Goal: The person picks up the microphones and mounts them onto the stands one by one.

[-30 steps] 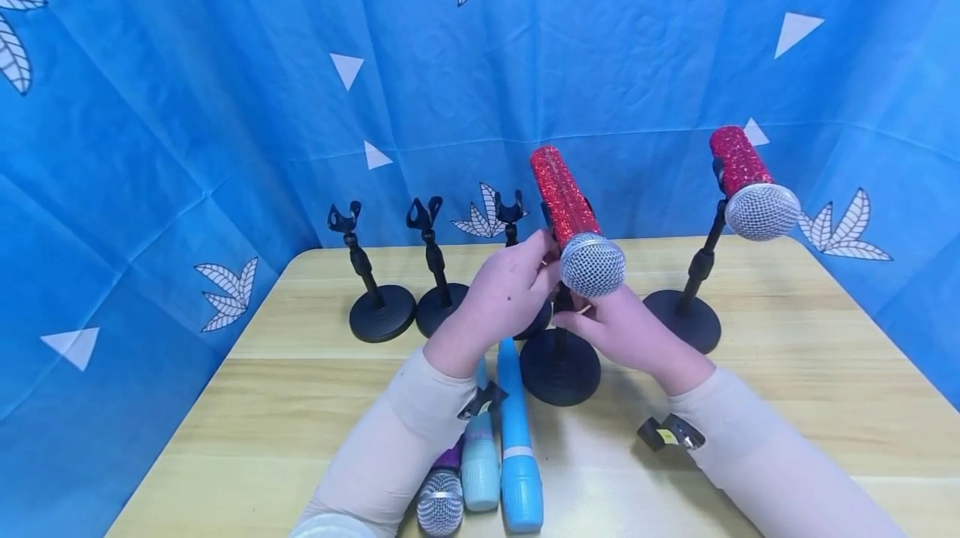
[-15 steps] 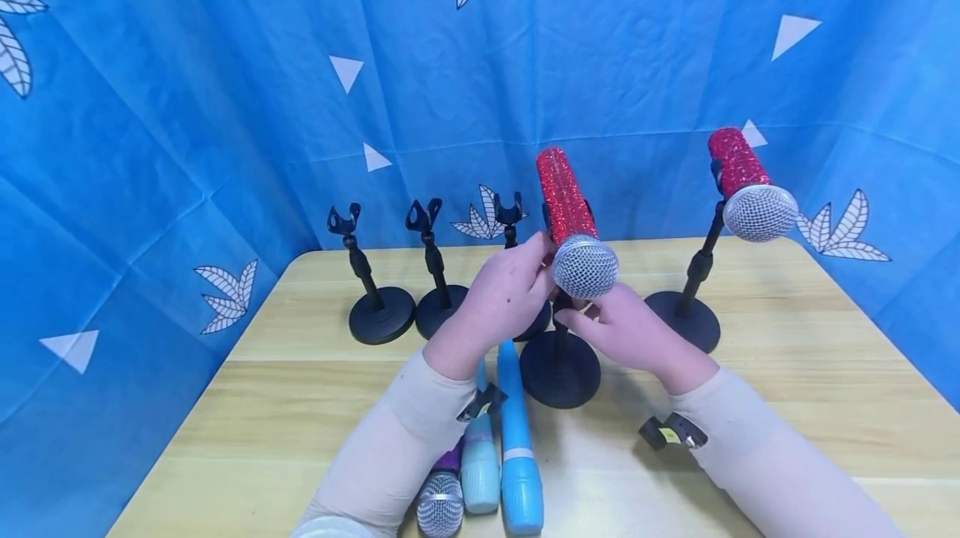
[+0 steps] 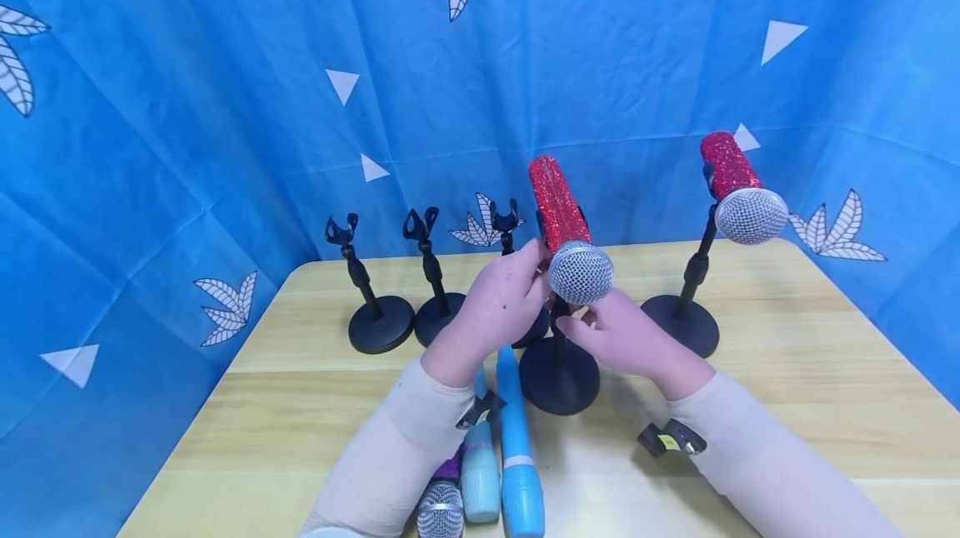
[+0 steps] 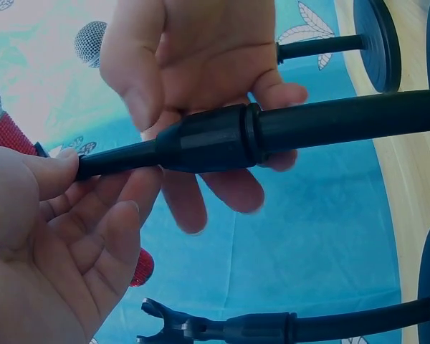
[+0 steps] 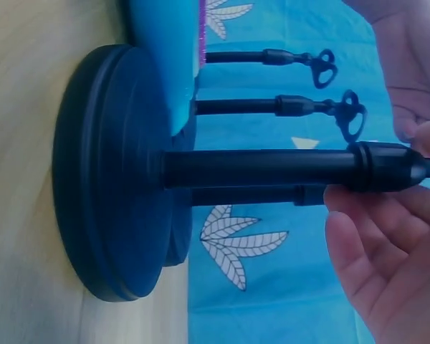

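A glittery red microphone (image 3: 561, 203) with a silver mesh head sits in the clip of a black desk stand (image 3: 558, 378), its head tilted down toward me. My left hand (image 3: 498, 296) pinches the stand's thin upper rod (image 4: 118, 160), just under the clip. Lower down, my right hand (image 3: 630, 334) holds the thicker collar (image 4: 204, 140), with thumb and fingers on either side of it. The round base (image 5: 115, 172) rests on the table. The microphone's head hides part of both hands' fingers in the head view.
At right stands a second stand (image 3: 681, 326) bearing another red microphone (image 3: 729, 163). Several stands with bare clips (image 3: 381, 324) line the back left. Two blue microphones (image 3: 521, 480) and a purple one (image 3: 441, 509) lie near my left forearm. A blue curtain (image 3: 637, 47) surrounds the table (image 3: 285, 438).
The red microphone's mesh head has swung slightly left with its clip. Both hands keep their places on the stand. The head view has tilted a little.
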Motion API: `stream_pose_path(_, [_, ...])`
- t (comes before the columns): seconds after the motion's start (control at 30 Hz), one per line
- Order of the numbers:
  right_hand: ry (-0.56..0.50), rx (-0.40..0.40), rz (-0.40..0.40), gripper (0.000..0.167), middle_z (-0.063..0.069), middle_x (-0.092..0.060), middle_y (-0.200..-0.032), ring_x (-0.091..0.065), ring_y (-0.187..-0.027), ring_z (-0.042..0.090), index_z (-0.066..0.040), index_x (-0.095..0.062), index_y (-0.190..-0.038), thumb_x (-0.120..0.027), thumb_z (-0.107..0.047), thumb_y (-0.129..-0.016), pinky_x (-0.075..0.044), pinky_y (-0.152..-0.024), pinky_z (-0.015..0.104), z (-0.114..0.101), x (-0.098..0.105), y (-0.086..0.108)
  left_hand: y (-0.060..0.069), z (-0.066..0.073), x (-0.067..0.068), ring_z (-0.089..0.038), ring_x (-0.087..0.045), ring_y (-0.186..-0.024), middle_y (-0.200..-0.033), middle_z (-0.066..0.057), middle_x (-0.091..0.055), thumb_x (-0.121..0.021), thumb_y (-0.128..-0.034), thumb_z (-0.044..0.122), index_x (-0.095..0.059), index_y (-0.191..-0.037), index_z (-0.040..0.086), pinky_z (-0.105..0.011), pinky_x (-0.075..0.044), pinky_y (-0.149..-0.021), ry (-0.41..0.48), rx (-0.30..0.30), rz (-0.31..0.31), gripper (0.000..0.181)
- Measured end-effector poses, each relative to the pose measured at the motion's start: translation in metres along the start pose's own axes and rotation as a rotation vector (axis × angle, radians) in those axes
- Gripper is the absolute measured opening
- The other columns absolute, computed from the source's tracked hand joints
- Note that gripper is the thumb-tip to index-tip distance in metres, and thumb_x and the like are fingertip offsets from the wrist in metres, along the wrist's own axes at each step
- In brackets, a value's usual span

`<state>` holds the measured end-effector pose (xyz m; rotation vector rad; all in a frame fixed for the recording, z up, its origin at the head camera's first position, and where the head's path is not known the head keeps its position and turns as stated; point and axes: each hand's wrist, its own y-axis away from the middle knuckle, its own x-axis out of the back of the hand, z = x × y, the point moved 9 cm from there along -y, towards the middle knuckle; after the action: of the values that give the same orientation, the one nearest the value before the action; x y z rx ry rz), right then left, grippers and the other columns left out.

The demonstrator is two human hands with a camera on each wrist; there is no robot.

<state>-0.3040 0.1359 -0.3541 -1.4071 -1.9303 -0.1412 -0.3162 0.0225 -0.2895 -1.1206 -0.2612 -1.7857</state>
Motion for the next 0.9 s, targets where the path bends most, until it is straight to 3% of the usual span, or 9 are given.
stream_pose_path(0.17, [0.015, 0.019, -0.006, 0.03, -0.002, -0.064, -0.104, -0.061, -0.092, 0.015, -0.012, -0.06, -0.122, -0.069, -0.011, -0.094, -0.056, -0.077, 0.036, -0.002, 0.001, 0.0, 0.001, -0.001, -0.001, -0.01, -0.062, -0.083, -0.106, 0.0, -0.07, -0.057, -0.1054, 0.022, -0.056, -0.128, 0.012, -0.023, -0.053, -0.07, 0.006, 0.003, -0.005, 0.025])
stream_pose_path(0.4, [-0.017, -0.003, 0.02, 0.054, -0.001, -0.057, -0.099, -0.058, -0.086, 0.018, -0.016, -0.05, -0.137, -0.078, -0.017, -0.09, -0.054, -0.074, 0.037, 0.003, -0.002, -0.001, 0.0, -0.001, 0.0, -0.01, -0.063, -0.087, -0.109, -0.001, -0.07, -0.057, -0.1053, 0.023, -0.056, -0.126, 0.012, -0.023, -0.053, -0.072, -0.008, -0.003, -0.005, 0.023])
stream_pose_path(0.63, [0.012, -0.01, 0.022, 0.049, -0.002, -0.062, -0.102, -0.062, -0.088, 0.016, -0.014, -0.055, -0.132, -0.078, -0.02, -0.09, -0.056, -0.073, 0.037, 0.003, -0.003, -0.001, 0.002, -0.003, 0.0, -0.01, -0.065, -0.09, -0.115, -0.002, -0.071, -0.057, -0.1049, 0.023, -0.056, -0.128, 0.013, -0.022, -0.054, -0.073, 0.016, 0.023, -0.002, 0.025])
stream_pose_path(0.8, [0.032, 0.064, 0.021, 0.035, -0.001, -0.064, -0.108, -0.063, -0.092, 0.014, -0.012, -0.058, -0.125, -0.072, -0.014, -0.092, -0.057, -0.075, 0.038, -0.004, -0.001, 0.0, 0.002, -0.002, 0.0, -0.011, -0.06, -0.077, -0.093, 0.003, -0.067, -0.057, -0.105, 0.022, -0.057, -0.121, 0.013, -0.024, -0.052, -0.066, 0.017, 0.013, -0.006, 0.019])
stream_pose_path(0.9, [0.042, 0.083, 0.029, 0.04, -0.002, -0.061, -0.106, -0.061, -0.089, 0.014, -0.014, -0.056, -0.128, -0.074, -0.014, -0.092, -0.057, -0.075, 0.036, -0.006, 0.001, 0.0, 0.001, -0.001, 0.0, -0.012, -0.057, -0.072, -0.086, 0.004, -0.063, -0.057, -0.1049, 0.021, -0.056, -0.118, 0.013, -0.025, -0.05, -0.062, 0.008, -0.007, -0.009, 0.015])
